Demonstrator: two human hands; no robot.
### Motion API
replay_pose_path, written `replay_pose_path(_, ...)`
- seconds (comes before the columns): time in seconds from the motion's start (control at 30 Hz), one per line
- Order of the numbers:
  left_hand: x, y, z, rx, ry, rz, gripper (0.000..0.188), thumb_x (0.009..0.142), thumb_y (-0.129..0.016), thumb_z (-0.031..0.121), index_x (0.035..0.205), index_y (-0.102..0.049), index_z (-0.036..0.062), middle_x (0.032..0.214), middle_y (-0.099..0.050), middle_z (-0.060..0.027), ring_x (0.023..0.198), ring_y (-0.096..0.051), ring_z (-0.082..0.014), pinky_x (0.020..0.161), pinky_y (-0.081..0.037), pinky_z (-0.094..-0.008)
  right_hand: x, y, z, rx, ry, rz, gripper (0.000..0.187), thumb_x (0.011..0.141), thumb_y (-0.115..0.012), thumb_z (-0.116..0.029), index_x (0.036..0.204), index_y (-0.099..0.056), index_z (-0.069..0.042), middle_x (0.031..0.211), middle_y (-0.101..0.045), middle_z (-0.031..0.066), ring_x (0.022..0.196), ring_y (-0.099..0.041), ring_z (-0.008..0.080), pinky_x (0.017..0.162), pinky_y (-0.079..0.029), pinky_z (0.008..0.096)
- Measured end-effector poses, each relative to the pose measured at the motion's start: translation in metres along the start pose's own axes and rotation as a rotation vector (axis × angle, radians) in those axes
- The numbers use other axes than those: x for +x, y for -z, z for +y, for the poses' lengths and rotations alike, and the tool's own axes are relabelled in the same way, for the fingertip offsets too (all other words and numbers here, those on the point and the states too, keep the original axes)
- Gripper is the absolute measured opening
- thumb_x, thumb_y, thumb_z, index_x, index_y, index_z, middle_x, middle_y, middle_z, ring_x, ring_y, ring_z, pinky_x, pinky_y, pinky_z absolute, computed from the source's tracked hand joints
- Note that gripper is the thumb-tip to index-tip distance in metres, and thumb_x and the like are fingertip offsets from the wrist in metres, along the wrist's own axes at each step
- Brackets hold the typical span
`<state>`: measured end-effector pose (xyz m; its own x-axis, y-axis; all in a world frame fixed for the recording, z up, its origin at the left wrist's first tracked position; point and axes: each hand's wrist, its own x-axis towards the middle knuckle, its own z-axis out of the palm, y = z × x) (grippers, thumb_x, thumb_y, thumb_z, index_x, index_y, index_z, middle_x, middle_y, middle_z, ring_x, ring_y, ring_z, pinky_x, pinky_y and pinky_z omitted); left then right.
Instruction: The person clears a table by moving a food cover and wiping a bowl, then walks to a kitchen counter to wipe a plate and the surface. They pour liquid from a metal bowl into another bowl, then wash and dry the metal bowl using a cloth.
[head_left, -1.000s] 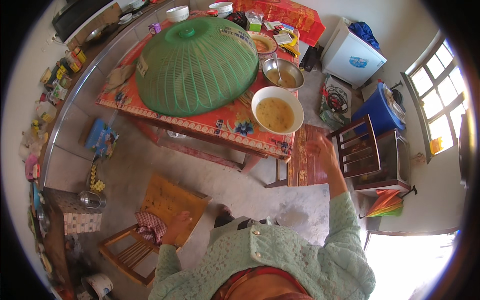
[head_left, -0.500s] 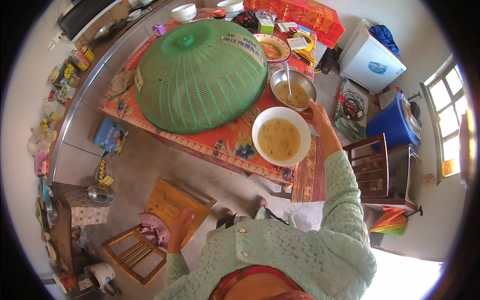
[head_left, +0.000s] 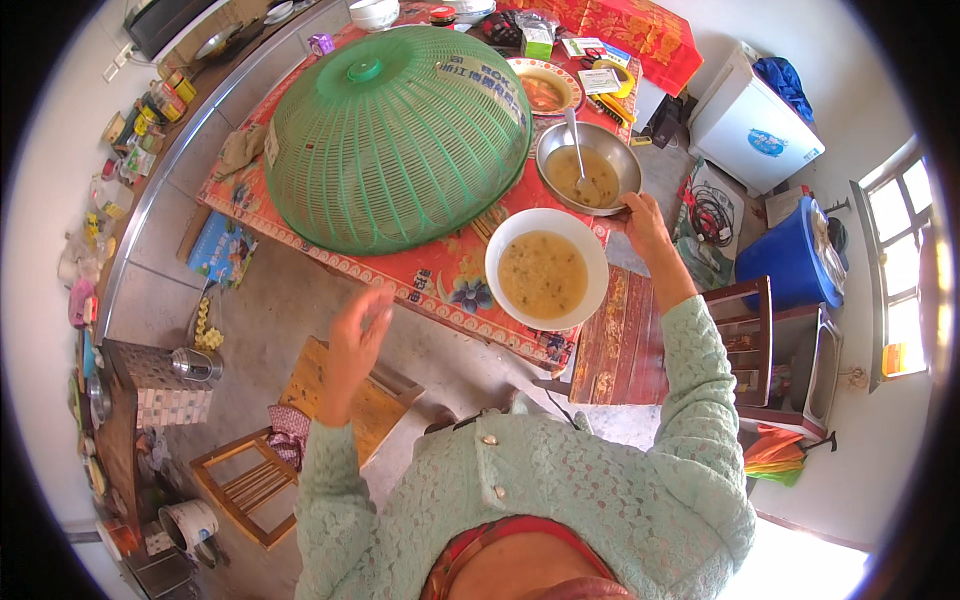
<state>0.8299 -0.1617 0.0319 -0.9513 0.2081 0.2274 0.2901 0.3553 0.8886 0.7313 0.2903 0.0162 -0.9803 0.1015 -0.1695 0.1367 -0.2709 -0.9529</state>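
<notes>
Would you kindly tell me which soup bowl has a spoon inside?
The metal bowl: a spoon rests inside, whereas the white soup bowl has none.

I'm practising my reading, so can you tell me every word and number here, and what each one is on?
I can't copy words out, but here's where I see print:
Green mesh cover: big dark characters and letters on a pale label.
Red tablecloth: dark characters near its front edge.
White appliance: blue oval sticker, too blurred to read.
Green-and-white carton: too small to read.
Blue picture package: too small.
Counter jars: too small.
</notes>
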Motion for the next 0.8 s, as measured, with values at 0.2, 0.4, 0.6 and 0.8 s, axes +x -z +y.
replay_pose_path(0.2, 0.087, -0.052, 0.074, -0.522, 0.097, -0.101, 0.032, 0.089, -0.054, 0.014, 0.116, -0.051, -0.0023, 0.114, -0.055, -0.0108, 0.099, -0.058, -0.0213, 0.079, -0.051, -0.0316, -0.039, -0.038, -0.049, 0.025, 0.046, -0.101, 0.032, 0.087, -0.040, -0.011, 0.102, -0.050, 0.015, 0.095, -0.061, 0.0237, 0.083, -0.064, 0.0298, 0.069, -0.057, 0.0349)
replay_pose_path(0.4, 0.125, -0.096, 0.091, -0.890, 0.512, -0.369, 0.051, 0.083, -0.061, 0.033, 0.116, -0.045, -0.0018, 0.119, -0.050, -0.0176, 0.097, -0.059, -0.0280, 0.064, -0.056, -0.0417, -0.074, -0.081, -0.066, 0.034, -0.021, -0.185, 0.032, 0.087, -0.041, -0.010, 0.105, -0.048, 0.015, 0.097, -0.060, 0.0226, 0.081, -0.065, 0.0289, 0.068, -0.058, 0.0333)
replay_pose_path(0.6, 0.113, -0.105, 0.079, -1.123, 0.576, -0.381, 0.040, 0.073, -0.052, 0.005, 0.112, -0.045, -0.0038, 0.091, -0.060, -0.0154, 0.076, -0.065, -0.0313, 0.062, -0.057, -0.0469, -0.098, -0.089, -0.056, -0.226, -0.030, -0.103, 0.043, 0.086, -0.054, -0.029, 0.114, -0.049, 0.004, 0.102, -0.060, 0.0161, 0.090, -0.061, 0.0261, 0.072, -0.054, 0.0346)
replay_pose_path(0.8, 0.103, -0.096, 0.081, -1.080, 0.586, -0.329, 0.040, 0.070, -0.048, 0.000, 0.110, -0.045, -0.0063, 0.091, -0.059, -0.0161, 0.074, -0.065, -0.0312, 0.062, -0.058, -0.0462, -0.045, -0.083, -0.065, -0.990, 0.541, -0.067, 0.065, 0.076, -0.066, -0.044, 0.121, -0.047, -0.001, 0.113, -0.053, 0.0149, 0.101, -0.054, 0.0297, 0.085, -0.044, 0.0380)
